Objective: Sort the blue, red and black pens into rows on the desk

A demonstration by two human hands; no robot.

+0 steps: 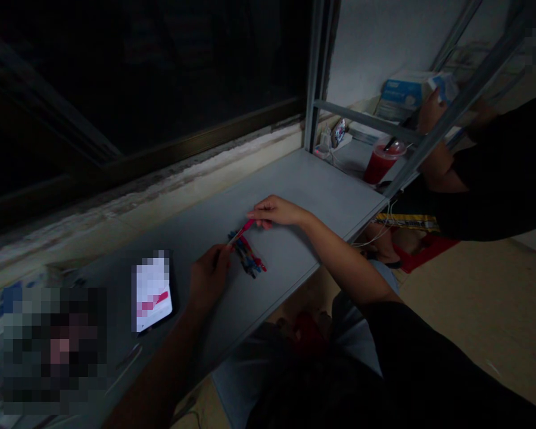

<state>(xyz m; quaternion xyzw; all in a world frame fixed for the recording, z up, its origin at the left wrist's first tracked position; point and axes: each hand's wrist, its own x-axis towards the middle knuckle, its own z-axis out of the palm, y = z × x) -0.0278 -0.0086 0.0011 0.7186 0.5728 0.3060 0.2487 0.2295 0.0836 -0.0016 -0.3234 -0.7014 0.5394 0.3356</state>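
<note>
Between my two hands is a slim pen [247, 227], pinkish red at its right part and pale or clear toward its left end. My right hand [274, 212] pinches the red end with its fingertips. The pale end is closed in the fingers of my left hand [211, 274]. Just under and beside the pen, a small bunch of pens [249, 257] in blue, red and dark colours lies on the grey desk [286, 250]. The dim light hides finer detail of the pens.
A lit phone [154, 292] lies left of my left hand. Beyond a metal frame post [311, 77], a cup of red drink [383, 159], a propped phone [338, 132] and a blue-white box [402, 92] stand near a co-worker's hand [431, 110]. A window [161, 71] borders the desk's back.
</note>
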